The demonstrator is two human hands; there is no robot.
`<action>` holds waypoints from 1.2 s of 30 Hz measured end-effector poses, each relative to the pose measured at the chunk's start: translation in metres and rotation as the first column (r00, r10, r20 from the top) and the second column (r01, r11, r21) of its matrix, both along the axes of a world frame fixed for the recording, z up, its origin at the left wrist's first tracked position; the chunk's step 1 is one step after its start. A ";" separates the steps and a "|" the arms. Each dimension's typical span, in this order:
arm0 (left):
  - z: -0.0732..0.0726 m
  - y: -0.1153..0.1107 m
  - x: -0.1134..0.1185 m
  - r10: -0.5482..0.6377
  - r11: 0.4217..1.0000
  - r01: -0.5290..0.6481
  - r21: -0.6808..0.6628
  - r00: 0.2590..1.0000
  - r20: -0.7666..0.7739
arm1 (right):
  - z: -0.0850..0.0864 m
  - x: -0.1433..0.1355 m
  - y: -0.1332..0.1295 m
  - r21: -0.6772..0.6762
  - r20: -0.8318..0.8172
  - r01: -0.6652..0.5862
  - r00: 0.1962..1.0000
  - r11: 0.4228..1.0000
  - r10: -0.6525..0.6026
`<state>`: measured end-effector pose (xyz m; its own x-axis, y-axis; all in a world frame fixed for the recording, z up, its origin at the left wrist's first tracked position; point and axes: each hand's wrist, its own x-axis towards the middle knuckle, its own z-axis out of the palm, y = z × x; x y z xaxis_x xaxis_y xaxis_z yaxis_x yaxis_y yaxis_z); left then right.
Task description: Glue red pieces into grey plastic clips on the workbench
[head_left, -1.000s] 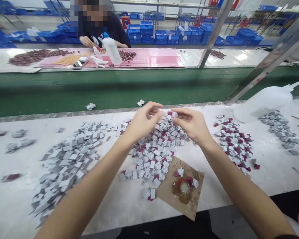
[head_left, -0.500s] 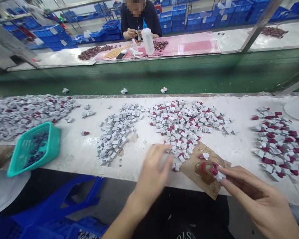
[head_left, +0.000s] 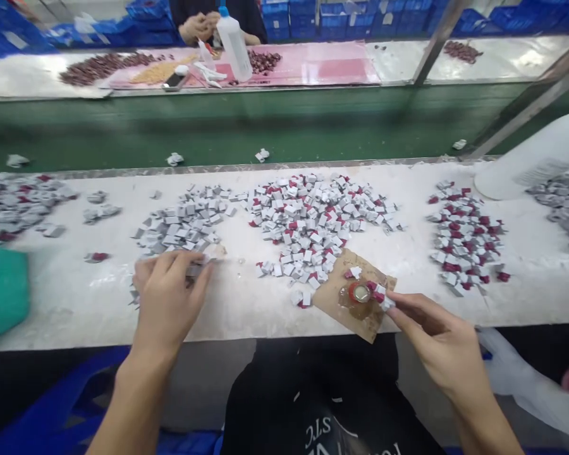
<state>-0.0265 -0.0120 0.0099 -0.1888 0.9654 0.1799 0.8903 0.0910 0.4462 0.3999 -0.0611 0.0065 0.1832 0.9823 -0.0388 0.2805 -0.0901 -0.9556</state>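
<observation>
My right hand (head_left: 439, 341) pinches a small white-and-maroon plastic piece (head_left: 380, 296) between thumb and fingertips. Its maroon end is at the rim of a small round red-edged cap (head_left: 360, 292), which sits in a wet brown stain on a piece of brown cardboard (head_left: 334, 297). Another white-and-maroon piece (head_left: 353, 272) lies on the cardboard behind the cap. My left hand (head_left: 171, 297) is at the near side of a pile of grey plastic pieces (head_left: 184, 218). Its fingers and thumb close around a grey piece (head_left: 195, 268), mostly hidden by the hand.
A heap of white-and-maroon pieces (head_left: 308, 218) lies mid-table, another group (head_left: 464, 240) to the right. A white container (head_left: 526, 164) stands at right, a green basket (head_left: 4, 291) at left. Across the green strip (head_left: 218, 120), a person's hands (head_left: 201, 26) work behind a white bottle (head_left: 234, 47).
My left hand has moved left from beside the white-and-maroon heap to the grey pile and closed there. My right hand still holds its piece at the cap. The camera view has shifted.
</observation>
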 end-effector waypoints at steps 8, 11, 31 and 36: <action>-0.025 -0.020 0.036 -0.047 0.998 0.047 -0.043 0.999 0.001 | 0.001 -0.010 0.000 0.020 0.005 -0.058 0.998 0.998 0.058; -0.020 -0.018 0.040 0.028 0.999 -0.026 -0.035 0.996 0.079 | 0.001 -0.012 0.002 0.032 0.001 -0.068 0.998 0.997 0.068; 0.007 -0.019 0.077 0.035 0.996 0.009 -0.085 0.867 0.498 | 0.003 -0.008 0.012 0.117 0.061 -0.144 0.989 0.983 0.137; 0.029 -0.014 0.145 -0.109 0.979 0.203 -0.017 0.595 0.796 | 0.013 -0.011 0.011 0.060 -0.225 -0.069 0.971 0.996 0.081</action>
<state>0.1184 -0.0256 0.0390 -0.0560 0.9967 -0.0583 0.2018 0.0685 0.9770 0.3892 -0.0498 0.0192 0.1015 0.9946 -0.0198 0.0602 -0.0260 -0.9978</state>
